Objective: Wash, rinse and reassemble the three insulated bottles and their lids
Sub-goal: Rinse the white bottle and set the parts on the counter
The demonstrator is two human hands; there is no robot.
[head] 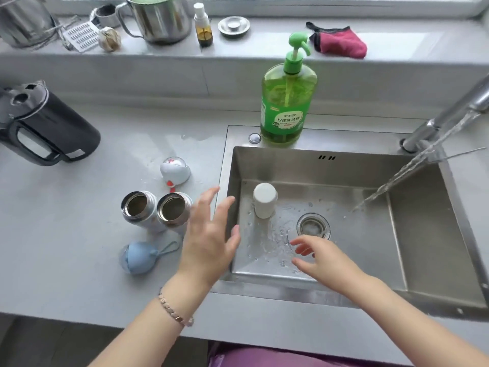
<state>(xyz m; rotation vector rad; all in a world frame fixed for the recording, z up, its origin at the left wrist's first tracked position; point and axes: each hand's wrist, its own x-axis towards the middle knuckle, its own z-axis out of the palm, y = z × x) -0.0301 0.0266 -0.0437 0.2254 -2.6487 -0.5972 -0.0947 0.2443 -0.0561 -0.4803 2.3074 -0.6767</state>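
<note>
Nearest, the left hand, a bracelet on its wrist, hovers with fingers spread and straight, holding nothing, above the left rim of the sink. The right hand hangs over the wet sink floor, fingers loosely bent, also empty. Far left of the left hand stands a black kettle. Beyond both hands, on the sink's back ledge, stands a green soap bottle. Right of the right hand a tap pours water into the basin. Between the hands and a little beyond them, a white bottle stands on end in the sink. Just left of the left hand, a steel bottle and a second steel bottle stand side by side, mouths open. A blue lid lies left of the left wrist; a white lid lies beyond the steel bottles. The drain strainer sits just beyond the right hand.
</note>
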